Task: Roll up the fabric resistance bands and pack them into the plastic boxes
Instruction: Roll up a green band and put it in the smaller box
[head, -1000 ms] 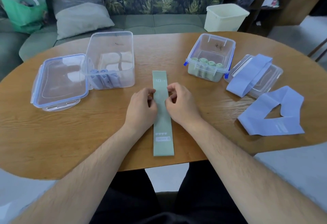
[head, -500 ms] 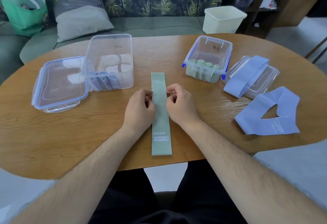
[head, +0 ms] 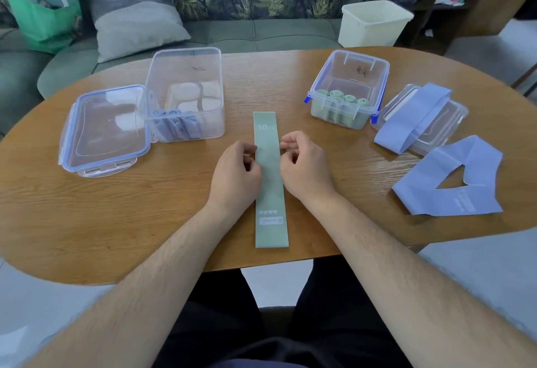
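A flat green resistance band [head: 270, 187] lies lengthwise on the table in front of me, printed "30" at the far end and "HEAVY" near me. My left hand [head: 236, 173] pinches its left edge with curled fingers. My right hand [head: 305, 164] pinches the right edge opposite. The clear box on the left [head: 186, 77] holds rolled blue bands [head: 174, 126]. The blue-clipped box on the right [head: 380, 77] holds several rolled green bands [head: 343, 97].
An open lid [head: 104, 129] lies left of the left box. A second lid [head: 453, 115] at the right carries a flat blue band [head: 412, 117]; another blue band [head: 453, 190] lies loose near the right edge. Sofa, cushion and white bin stand beyond the table [head: 116, 222].
Both hands' fingertips have drawn back off the top of the green band to its side edges. The band itself stays flat in the same place.
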`<state>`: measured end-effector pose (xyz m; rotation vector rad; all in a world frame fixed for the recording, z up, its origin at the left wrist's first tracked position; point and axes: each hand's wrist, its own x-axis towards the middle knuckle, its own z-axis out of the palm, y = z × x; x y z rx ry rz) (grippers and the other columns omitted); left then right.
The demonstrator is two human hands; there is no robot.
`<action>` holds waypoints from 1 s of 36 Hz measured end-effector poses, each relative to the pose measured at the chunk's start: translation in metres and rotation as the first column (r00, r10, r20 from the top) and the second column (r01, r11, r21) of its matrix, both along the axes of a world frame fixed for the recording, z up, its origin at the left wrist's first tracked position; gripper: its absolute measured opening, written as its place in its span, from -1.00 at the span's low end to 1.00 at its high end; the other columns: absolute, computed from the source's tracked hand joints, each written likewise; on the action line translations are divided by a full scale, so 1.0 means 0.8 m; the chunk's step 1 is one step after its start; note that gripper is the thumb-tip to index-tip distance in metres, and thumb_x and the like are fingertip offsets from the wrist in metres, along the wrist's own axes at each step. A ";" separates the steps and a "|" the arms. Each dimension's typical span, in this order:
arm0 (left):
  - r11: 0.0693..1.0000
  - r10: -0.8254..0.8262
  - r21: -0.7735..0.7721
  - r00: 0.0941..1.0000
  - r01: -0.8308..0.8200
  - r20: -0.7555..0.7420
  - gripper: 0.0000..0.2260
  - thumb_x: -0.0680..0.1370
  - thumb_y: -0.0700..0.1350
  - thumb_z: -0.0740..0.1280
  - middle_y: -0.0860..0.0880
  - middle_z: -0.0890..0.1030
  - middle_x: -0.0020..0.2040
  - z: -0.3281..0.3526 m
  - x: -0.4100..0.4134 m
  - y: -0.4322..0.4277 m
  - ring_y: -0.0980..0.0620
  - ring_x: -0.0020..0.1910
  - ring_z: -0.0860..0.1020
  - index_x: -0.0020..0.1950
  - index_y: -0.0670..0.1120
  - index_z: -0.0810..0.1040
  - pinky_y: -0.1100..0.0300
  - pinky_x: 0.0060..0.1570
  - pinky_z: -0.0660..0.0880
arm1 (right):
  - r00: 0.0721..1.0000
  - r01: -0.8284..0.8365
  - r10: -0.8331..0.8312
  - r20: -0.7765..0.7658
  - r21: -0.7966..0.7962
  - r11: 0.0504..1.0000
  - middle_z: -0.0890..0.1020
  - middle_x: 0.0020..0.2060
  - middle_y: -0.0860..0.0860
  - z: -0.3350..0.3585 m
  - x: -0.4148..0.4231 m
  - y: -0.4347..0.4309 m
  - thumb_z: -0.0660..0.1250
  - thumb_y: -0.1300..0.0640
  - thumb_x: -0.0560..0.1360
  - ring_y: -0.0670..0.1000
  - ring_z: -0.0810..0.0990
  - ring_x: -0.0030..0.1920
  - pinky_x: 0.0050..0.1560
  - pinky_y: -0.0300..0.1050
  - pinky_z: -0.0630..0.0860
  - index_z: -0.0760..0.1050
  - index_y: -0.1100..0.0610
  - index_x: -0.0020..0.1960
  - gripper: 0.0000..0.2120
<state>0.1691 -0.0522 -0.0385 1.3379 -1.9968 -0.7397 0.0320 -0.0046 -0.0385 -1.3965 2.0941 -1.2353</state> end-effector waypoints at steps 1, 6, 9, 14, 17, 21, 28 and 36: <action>1.000 0.003 0.013 1.000 -0.003 -0.008 -0.76 0.57 -0.22 0.27 0.05 0.59 0.04 0.000 0.001 0.004 0.19 -0.10 0.51 0.22 -0.09 0.55 0.49 -0.13 0.39 | 1.000 0.012 -0.012 0.012 0.005 1.000 0.65 0.06 -0.06 0.001 0.001 0.005 0.23 0.26 0.53 -0.12 0.60 0.05 0.03 -0.27 0.55 0.51 0.07 0.16 -0.75; 0.994 -0.006 0.109 0.999 0.012 -0.051 -0.74 0.58 -0.22 0.26 0.05 0.61 0.07 0.003 0.007 0.023 0.16 -0.01 0.55 0.27 -0.09 0.52 0.45 -0.11 0.40 | 1.000 -0.013 0.013 0.001 0.055 0.998 0.63 0.11 -0.07 0.001 0.013 0.024 0.24 0.24 0.53 -0.09 0.59 0.07 0.10 -0.19 0.54 0.50 0.06 0.23 -0.71; 0.990 -0.014 0.138 0.998 0.021 -0.055 -0.73 0.58 -0.21 0.27 0.06 0.60 0.06 0.007 0.010 0.028 0.19 -0.01 0.54 0.28 -0.07 0.51 0.43 -0.12 0.42 | 1.000 -0.018 0.018 0.005 0.088 0.996 0.61 0.15 -0.07 0.005 0.018 0.030 0.25 0.22 0.53 -0.08 0.58 0.09 0.11 -0.16 0.53 0.47 0.05 0.26 -0.69; 0.983 -0.012 0.184 0.999 0.021 -0.049 -0.73 0.59 -0.21 0.26 0.07 0.59 0.05 0.011 0.012 0.035 0.24 -0.05 0.53 0.28 -0.05 0.49 0.46 -0.24 0.40 | 1.000 -0.021 0.019 0.023 0.126 0.992 0.60 0.15 -0.07 0.011 0.021 0.037 0.26 0.22 0.53 -0.07 0.57 0.12 0.08 -0.21 0.49 0.47 0.04 0.27 -0.68; 0.979 -0.014 0.204 0.998 0.025 -0.057 -0.73 0.59 -0.21 0.26 0.09 0.58 0.01 0.013 0.013 0.036 0.24 -0.06 0.53 0.28 -0.04 0.49 0.48 -0.28 0.39 | 0.998 -0.063 0.059 0.029 0.152 0.986 0.58 0.18 -0.08 0.012 0.021 0.038 0.25 0.22 0.56 -0.10 0.56 0.12 0.09 -0.24 0.47 0.46 0.04 0.32 -0.65; 0.970 -0.026 0.239 0.998 0.041 -0.064 -0.71 0.59 -0.20 0.26 0.11 0.58 0.04 0.016 0.015 0.033 0.25 -0.03 0.53 0.31 -0.02 0.50 0.48 -0.26 0.39 | 0.994 -0.086 0.074 0.080 0.159 0.983 0.58 0.16 -0.08 0.015 0.016 0.039 0.23 0.24 0.56 -0.11 0.56 0.11 0.06 -0.27 0.50 0.46 0.03 0.32 -0.65; 0.969 -0.036 0.245 0.998 0.046 -0.046 -0.71 0.59 -0.20 0.28 0.09 0.55 0.07 0.019 0.021 0.046 0.23 -0.02 0.51 0.30 -0.03 0.49 0.50 -0.21 0.38 | 0.996 -0.067 0.055 0.072 0.169 0.983 0.58 0.20 -0.06 0.019 0.025 0.047 0.25 0.23 0.55 -0.08 0.56 0.13 0.06 -0.30 0.45 0.46 0.05 0.34 -0.64; 0.960 -0.018 0.278 0.998 0.032 -0.054 -0.72 0.56 -0.20 0.29 0.09 0.61 0.10 0.022 0.032 0.060 0.18 0.09 0.53 0.26 -0.02 0.53 0.51 -0.12 0.35 | 0.993 -0.073 0.054 0.108 0.178 0.981 0.59 0.16 -0.09 0.023 0.035 0.071 0.25 0.24 0.52 -0.10 0.56 0.10 0.11 -0.22 0.51 0.46 0.03 0.31 -0.63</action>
